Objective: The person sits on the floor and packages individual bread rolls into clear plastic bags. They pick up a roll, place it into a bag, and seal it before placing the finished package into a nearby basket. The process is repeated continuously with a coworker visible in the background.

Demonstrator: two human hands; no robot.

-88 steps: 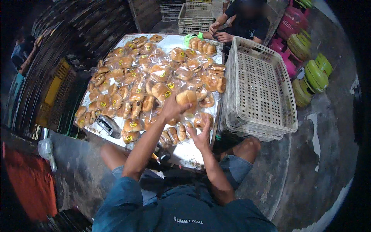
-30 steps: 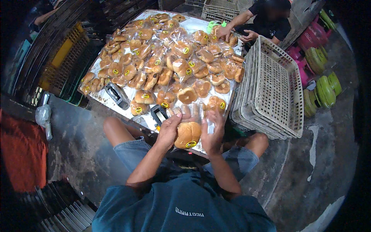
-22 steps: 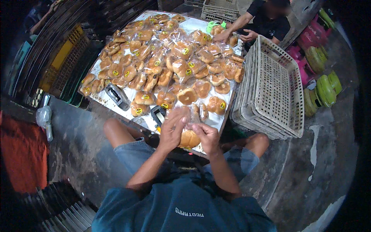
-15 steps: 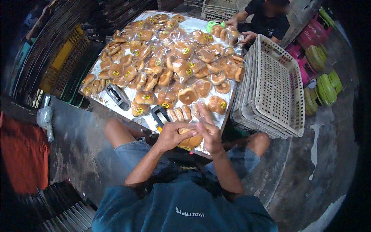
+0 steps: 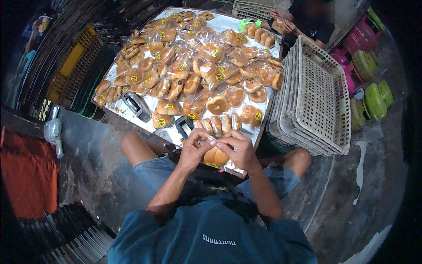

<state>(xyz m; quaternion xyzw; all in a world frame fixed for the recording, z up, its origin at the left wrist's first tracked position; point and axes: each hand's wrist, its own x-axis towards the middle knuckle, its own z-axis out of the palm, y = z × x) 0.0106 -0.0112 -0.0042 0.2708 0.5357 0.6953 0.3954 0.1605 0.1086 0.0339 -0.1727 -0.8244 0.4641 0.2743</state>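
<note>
At the near edge of the table, a round brown bun (image 5: pixel 215 156) lies in a clear plastic bag with a yellow label at its lower side. Above it, my left hand (image 5: pixel 195 148) and my right hand (image 5: pixel 241 150) meet, both pinching the gathered mouth of the bag between thumb and fingers. Just beyond my fingers stands a row of small buns (image 5: pixel 216 126) on edge. Left of that row sits a dark tape dispenser (image 5: pixel 183 126). A second, grey-and-black dispenser (image 5: pixel 136 106) rests farther left.
Bagged buns (image 5: pixel 210 72) with yellow labels are heaped over the white table (image 5: pixel 151 124). Stacked pale plastic crates (image 5: pixel 323 94) stand at its right. Across the far right corner, another person's hands (image 5: pixel 285 23) hold a bun beside a row of buns (image 5: pixel 258 35). Gas cylinders (image 5: pixel 376 100) stand beyond the crates.
My right hand's stretched fingers have curled in to meet my left at the bag's mouth. The other person's hands have moved back from their row of buns. The view has shifted slightly.
</note>
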